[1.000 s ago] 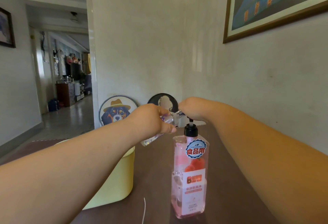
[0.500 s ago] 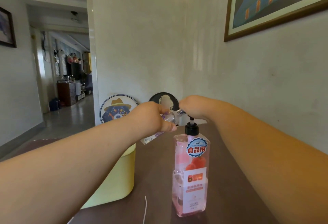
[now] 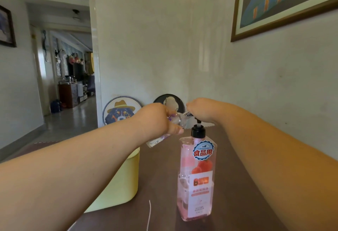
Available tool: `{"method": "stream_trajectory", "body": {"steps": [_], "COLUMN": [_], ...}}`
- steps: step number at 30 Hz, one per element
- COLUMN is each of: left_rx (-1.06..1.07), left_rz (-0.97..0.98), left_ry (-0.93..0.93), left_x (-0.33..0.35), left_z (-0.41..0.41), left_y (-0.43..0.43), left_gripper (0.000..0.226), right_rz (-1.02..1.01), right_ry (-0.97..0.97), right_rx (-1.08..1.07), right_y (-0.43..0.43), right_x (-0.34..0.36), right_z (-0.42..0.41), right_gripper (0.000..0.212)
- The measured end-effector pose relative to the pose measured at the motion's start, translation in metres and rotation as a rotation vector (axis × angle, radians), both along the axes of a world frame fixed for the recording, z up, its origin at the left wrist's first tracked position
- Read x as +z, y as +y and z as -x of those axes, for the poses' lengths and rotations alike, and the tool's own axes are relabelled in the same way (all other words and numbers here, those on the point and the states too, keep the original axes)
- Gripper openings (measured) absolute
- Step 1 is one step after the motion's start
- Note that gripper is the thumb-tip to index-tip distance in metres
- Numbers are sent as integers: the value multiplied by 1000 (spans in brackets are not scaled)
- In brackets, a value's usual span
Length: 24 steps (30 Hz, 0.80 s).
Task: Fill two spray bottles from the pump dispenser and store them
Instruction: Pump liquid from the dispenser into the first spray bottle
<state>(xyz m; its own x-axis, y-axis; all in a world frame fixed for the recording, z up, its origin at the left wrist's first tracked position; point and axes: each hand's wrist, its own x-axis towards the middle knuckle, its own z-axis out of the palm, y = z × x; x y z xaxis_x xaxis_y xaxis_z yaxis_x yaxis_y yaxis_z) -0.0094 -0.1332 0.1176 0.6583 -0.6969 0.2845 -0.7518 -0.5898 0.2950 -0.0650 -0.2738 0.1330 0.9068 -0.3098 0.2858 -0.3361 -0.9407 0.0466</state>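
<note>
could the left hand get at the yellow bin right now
Probably not at once: the left hand is closed around the small clear bottle. The yellow bin sits right under that forearm, nothing between.

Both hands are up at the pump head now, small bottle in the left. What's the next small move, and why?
Probably press the pump down with the right hand. It sits on the black pump head of the pink dispenser bottle, whose stem looks raised, and the left hand holds the small clear spray bottle tilted, neck toward the nozzle. Whether the neck is truly lined up is hidden.
</note>
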Motion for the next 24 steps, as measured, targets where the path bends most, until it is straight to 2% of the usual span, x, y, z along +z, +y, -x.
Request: {"method": "stream_trajectory", "body": {"steps": [2,5,13,15,16,20,24], "left_rx": [-7,-17,-1,-8,-13,-31,-24], "left_rz": [-24,-39,22,7,-1,-20,-22], "left_ry": [25,62,5,5,12,45,37], "left_x": [-4,-13,0,-3,-6,-16,-10], "left_z": [-1,-3,-1,-2,-3,-6,-5], "left_y": [0,2,2,2,1,0,2], "left_gripper": [60,62,57,60,61,63,62], "right_rz": [138,124,163,363,393,253,198], "right_ry": [121,185,87,179,226,271,186], "right_rx": [35,-5,48,72,78,7,25], "right_y": [3,6,3,-1,-1,0,0], "right_x": [-5,-13,6,1,-2,-13,-6], "right_z": [-3,-7,-2,-5,-7,-13,-11], "right_gripper": [31,20,30,33,34,31,29]}}
